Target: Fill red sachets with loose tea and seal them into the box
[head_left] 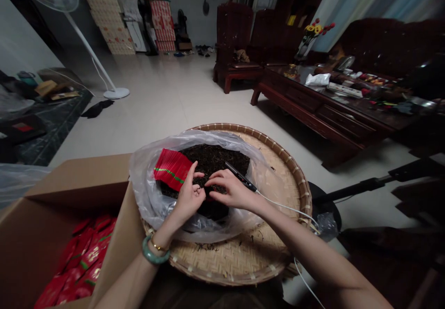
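Observation:
A clear plastic bag (146,179) full of dark loose tea leaves (215,158) sits on a round woven bamboo tray (278,197). A stack of red packets (172,170) rests on the bag's left side. My left hand (189,195) touches the edge of that stack, fingers pinched together over the leaves. My right hand (231,190) is beside it, fingers curled and meeting the left fingertips. What they pinch is too small to name. A black device with a white cable (239,177) lies just behind my right hand.
A cardboard box (69,193) with several red packets (83,262) stands at the left. A dark wooden coffee table (333,114) with clutter stands to the right, wooden chairs (236,44) lie beyond, and a white standing fan (86,44) is at the far left. A black stand (365,186) reaches in from the right.

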### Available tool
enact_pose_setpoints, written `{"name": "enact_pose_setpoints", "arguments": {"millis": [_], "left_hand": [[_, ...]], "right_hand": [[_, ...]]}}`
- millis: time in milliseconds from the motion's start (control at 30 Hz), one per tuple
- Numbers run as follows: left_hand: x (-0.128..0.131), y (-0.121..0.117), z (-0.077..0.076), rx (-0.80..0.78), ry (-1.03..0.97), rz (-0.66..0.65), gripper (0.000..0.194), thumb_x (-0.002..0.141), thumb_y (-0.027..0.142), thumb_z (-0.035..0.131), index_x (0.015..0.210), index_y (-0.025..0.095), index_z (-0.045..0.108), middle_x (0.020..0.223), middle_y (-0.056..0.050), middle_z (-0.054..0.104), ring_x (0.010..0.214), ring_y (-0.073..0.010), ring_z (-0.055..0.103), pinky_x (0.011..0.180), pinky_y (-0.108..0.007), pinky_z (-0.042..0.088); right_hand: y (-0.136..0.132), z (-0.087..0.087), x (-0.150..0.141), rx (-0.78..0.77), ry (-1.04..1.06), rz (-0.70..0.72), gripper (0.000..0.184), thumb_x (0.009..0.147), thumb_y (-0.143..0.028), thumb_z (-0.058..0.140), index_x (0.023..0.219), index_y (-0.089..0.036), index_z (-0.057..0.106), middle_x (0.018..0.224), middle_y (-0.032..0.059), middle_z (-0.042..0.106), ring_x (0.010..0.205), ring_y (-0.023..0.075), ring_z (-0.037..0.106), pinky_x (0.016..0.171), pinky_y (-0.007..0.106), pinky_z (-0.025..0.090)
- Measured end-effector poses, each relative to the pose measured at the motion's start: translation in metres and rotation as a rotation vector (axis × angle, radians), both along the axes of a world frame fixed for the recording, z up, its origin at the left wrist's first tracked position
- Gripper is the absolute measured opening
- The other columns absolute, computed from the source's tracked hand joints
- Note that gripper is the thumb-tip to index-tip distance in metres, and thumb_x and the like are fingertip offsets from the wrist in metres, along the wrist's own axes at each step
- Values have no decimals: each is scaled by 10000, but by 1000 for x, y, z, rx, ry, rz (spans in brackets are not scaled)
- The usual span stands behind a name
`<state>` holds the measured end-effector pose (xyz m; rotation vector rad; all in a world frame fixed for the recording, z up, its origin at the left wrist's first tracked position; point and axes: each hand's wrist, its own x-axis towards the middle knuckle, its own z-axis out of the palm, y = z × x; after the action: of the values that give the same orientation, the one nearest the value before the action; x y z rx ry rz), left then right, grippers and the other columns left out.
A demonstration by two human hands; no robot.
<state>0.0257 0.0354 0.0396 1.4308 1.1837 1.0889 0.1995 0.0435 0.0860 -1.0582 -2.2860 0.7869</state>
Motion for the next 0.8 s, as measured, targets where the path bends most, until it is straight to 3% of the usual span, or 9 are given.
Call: {"name": "enact_pose_setpoints", "arguments": {"millis": [67,133,267,367,467,567,667,800], "left_hand": [[1,0,1,5,-19,8,816,697,102,511,1417,287,174,1123,-65,476,482,24,421,458,-116,382],[0,1,1,18,-52,49,790,721,139,528,1417,289,186,1110,-60,488,494,13,424,474,-130,396],[-10,6,-1,16,11,83,791,696,249,655,1396,248,286,1168,-89,520,684,-62,517,559,-165,431],[-20,9,-5,-132,35,-141,829,622,259,737,1360,163,372,1111,-101,609,821,-139,577,692,-248,478],[-26,9,-6,-293,-32,-299,773,591,235,762,1288,93,460,915,-62,685,791,-172,622,770,-318,487],[-27,9,-4,-369,-105,-354,668,573,220,778,1188,91,552,899,-58,701,853,-200,643,832,-343,477],[-25,10,0,-345,-114,-392,556,567,183,771,1096,108,616,927,-53,706,899,-207,641,857,-333,468],[-21,7,2,-233,49,-367,394,595,146,724,983,108,673,889,-43,710,842,-200,639,792,-293,476]], "right_hand": [[-2,-4,1,120,-178,71,259,779,-336,652,983,-179,677,1095,120,597,1039,244,509,893,398,424],[-1,-10,3,142,-255,84,191,828,-312,602,918,-164,683,1010,116,621,953,220,542,825,354,449],[9,-18,8,63,-16,-50,191,879,-241,533,771,-144,658,807,61,633,749,140,574,683,243,443],[15,-14,15,-36,190,-109,242,868,-300,555,705,-145,645,765,39,618,713,129,570,652,233,424],[14,-6,24,-126,251,-93,278,848,-358,573,691,-143,654,886,56,604,775,138,570,689,248,425],[9,3,32,-186,238,-50,304,838,-388,581,680,-141,662,988,69,562,866,150,557,765,271,429],[3,10,36,-193,205,-30,283,837,-391,580,737,-148,683,1003,77,552,925,164,548,826,299,426],[-1,13,29,-98,111,-64,237,771,-395,661,872,-186,710,1096,92,572,1068,216,503,952,383,363]]}}
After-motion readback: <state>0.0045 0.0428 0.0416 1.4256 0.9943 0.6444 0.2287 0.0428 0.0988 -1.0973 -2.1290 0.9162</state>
